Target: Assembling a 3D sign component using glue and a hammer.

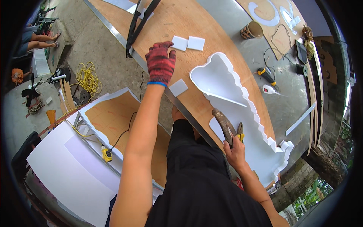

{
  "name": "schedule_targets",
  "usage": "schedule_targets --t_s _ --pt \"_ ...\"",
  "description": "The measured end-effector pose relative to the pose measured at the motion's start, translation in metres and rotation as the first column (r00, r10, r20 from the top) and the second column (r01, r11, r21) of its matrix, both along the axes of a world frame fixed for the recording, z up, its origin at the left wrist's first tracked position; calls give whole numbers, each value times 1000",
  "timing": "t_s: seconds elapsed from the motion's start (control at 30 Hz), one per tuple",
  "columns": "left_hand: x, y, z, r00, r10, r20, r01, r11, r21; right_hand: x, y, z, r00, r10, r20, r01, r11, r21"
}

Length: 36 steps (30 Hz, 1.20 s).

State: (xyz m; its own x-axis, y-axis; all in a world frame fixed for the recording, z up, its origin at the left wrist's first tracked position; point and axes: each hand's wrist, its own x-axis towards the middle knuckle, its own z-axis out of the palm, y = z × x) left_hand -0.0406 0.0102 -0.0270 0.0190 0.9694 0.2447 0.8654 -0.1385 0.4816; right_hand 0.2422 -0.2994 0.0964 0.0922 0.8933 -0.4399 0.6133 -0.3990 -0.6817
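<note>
My left hand, in a red-and-black knit glove with a blue cuff, reaches over the wooden board. Its fingers are loosely bent and apart, the fingertips beside a small white square piece. A second white square lies next to that one, and another is below the glove. My bare right hand is closed around a worn, brown, curved tool, whose kind I cannot make out. Pliers with yellow grips stick up by its fingers; whether they are gripped too is unclear. Beneath is a white scalloped-edge tray-like form.
Right of the wooden board, the metal tabletop holds a cup, a yellow-black tool and a white bottle. Black straps hang at the board's edge. At left are a yellow cord and another person's legs.
</note>
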Motion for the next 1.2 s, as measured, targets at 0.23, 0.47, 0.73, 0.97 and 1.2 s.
schedule_targets --t_s 0.23,0.47,0.73,0.97,1.2 --pt "-13 119 -19 968 -55 -244 37 996 -77 -12 -4 5 1000 -1 -20 1 1000 2" --pt "-7 165 -17 774 -316 -548 99 916 -388 -19 -17 9 997 -64 -40 60 993 -100" --pt "-26 147 -24 915 -297 -274 189 914 -360 -18 -4 9 998 -49 -37 46 996 -76" --pt "-8 158 -19 738 -371 -564 247 926 -285 -19 -1 2 996 -76 -54 73 996 -59" --pt "-20 137 -4 790 -344 -508 225 933 -282 -21 -14 5 994 -97 -50 94 994 -56"
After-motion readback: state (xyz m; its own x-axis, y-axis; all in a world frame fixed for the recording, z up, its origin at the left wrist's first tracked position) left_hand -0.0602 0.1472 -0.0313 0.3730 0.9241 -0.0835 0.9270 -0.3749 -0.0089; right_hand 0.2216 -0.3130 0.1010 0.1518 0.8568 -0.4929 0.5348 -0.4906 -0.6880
